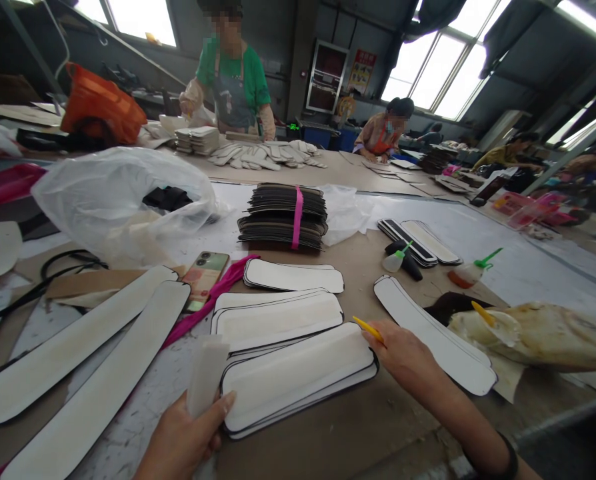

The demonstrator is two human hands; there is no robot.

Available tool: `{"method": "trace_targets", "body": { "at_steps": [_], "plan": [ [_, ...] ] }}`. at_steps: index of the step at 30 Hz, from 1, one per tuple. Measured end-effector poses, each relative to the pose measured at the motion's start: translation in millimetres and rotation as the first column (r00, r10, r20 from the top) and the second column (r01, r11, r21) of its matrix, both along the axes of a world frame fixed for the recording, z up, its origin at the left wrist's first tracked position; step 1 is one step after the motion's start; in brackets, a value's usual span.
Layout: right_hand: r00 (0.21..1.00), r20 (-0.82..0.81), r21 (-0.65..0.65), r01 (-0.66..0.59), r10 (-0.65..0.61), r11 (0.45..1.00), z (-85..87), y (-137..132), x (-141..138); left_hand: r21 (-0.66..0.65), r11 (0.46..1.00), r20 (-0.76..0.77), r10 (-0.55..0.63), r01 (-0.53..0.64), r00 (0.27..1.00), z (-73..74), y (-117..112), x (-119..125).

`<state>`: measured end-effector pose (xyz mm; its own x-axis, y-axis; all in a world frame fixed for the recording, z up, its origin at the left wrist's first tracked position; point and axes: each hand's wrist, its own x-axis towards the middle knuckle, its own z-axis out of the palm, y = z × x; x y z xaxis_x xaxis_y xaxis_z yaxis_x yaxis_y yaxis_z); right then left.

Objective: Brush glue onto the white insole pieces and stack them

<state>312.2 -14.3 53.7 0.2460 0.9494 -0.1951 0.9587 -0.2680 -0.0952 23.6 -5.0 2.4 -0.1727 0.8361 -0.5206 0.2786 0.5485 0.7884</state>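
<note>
My left hand [188,433] is closed round a pale, slightly see-through rectangular piece [207,377], its thumb resting on the left end of the front white panel [298,377]. This long panel has rounded corners and a dark edge, and lies on others like it. At its right end, my right hand [403,353] pinches a slim yellow tool [368,329], whose tip points left above the panels. Just behind lie a second stack of white panels [278,320] and a smaller stack [294,275]. To the right of my right hand lie curved white panels [435,337].
Two long white strips [103,373] lie left, beside a phone [205,273] and pink ribbon. Behind are a strapped dark stack [283,217] and a plastic bag [128,193]. Right are squeeze bottles [471,273] and a stained plastic-wrapped object [543,333]. Other people work across the table.
</note>
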Motion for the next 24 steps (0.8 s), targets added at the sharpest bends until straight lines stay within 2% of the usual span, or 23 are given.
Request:
{"method": "trace_targets", "body": {
  "at_steps": [3, 5, 7, 9, 12, 14, 17, 20, 22, 24],
  "plan": [
    [0.998, -0.057, 0.055, -0.021, 0.024, 0.998, -1.2, -4.0, 1.5, 0.021, 1.000, 0.043, 0.000, -0.001, 0.999, -0.2, -1.2, -0.1],
    [0.986, -0.166, 0.107, 0.015, 0.003, 0.994, -0.1, -6.7, 2.1, 0.035, 0.999, 0.069, 0.009, -0.012, 0.998, 0.2, -2.1, 0.4],
    [0.938, -0.342, 0.121, 0.102, -0.055, 0.987, 1.2, -9.2, 1.9, 0.051, 0.998, 0.089, 0.031, -0.035, 0.996, 0.7, -2.9, 1.0],
    [0.815, -0.551, 0.047, 0.247, -0.181, 0.968, 1.5, -11.7, 0.6, 0.065, 0.996, 0.118, 0.052, -0.060, 0.992, 1.5, -4.1, 1.1],
    [0.557, -0.749, -0.087, 0.455, -0.359, 0.886, -0.3, -15.7, -2.7, 0.071, 0.994, 0.202, 0.066, -0.082, 0.977, 4.1, -6.2, -1.1],
    [0.462, -0.807, -0.084, 0.525, -0.367, 0.847, -1.0, -18.6, -4.7, 0.071, 0.993, 0.262, 0.074, -0.096, 0.962, 7.1, -7.8, -4.0],
    [0.377, -0.862, -0.061, 0.585, -0.338, 0.808, 0.9, -23.6, -7.3, 0.070, 0.990, 0.309, 0.093, -0.120, 0.946, 13.3, -10.4, -8.7],
    [0.314, -0.890, -0.066, 0.628, -0.331, 0.775, 4.7, -29.4, -10.7, 0.075, 0.989, 0.342, 0.098, -0.131, 0.935, 19.8, -13.8, -11.9],
    [0.294, -0.899, -0.079, 0.620, -0.324, 0.781, 6.1, -33.2, -13.9, 0.085, 0.991, 0.375, 0.068, -0.107, 0.924, 23.1, -16.1, -13.6],
    [0.346, -0.884, -0.054, 0.593, -0.314, 0.804, 6.0, -36.8, -17.9, 0.084, 0.994, 0.431, 0.024, -0.067, 0.902, 25.2, -18.1, -15.5]
  ]
}}
